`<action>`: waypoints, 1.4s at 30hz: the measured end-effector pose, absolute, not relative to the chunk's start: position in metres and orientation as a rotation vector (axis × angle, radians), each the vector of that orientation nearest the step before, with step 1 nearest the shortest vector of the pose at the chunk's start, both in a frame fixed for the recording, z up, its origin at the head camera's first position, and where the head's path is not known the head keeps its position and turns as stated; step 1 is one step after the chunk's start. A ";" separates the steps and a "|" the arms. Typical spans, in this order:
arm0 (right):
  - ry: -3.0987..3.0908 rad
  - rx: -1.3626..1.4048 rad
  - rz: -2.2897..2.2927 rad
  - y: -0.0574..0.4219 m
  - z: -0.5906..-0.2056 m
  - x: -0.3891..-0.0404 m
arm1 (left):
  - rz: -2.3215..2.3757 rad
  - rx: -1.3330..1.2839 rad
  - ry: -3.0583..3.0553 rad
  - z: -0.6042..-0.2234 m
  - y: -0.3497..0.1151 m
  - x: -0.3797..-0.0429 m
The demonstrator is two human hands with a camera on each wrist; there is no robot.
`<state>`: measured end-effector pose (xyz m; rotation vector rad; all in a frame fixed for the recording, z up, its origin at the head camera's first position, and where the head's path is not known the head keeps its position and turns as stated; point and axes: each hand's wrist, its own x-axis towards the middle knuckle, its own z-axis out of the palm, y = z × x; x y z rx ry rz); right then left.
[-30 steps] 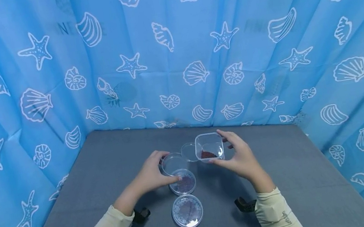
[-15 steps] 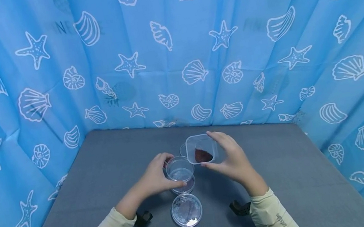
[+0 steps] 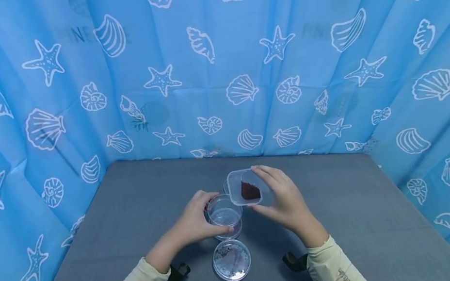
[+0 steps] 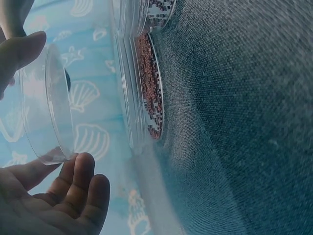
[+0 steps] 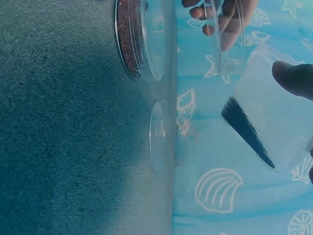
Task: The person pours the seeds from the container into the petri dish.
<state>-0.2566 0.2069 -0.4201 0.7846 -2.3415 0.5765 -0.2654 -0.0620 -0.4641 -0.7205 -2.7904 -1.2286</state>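
My left hand grips a clear round petri dish by its rim, raised off the table. My right hand holds a clear square plastic container beside it, tilted to the left. Small dark reddish-brown grains are heaped on one side of that container. The right wrist view shows the grains as a dark wedge inside the container. Below the lifted dish, partly hidden by it, sits a petri dish with reddish grains. Closer to me stands another petri dish with grains.
A shallow clear round dish or lid lies on the grey table, behind the square container in the head view. A blue shell-print curtain surrounds the table's back and sides. Black wrist straps hang under both forearms.
My right hand has brought the square container left and tilted it, gathering its grains in a heap. My left hand has lifted the round dish and moved it slightly right, over the dish below.
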 end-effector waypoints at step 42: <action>-2.158 0.902 0.361 0.190 -0.422 -0.246 | -1.254 -0.755 -2.781 -0.459 -0.061 -0.265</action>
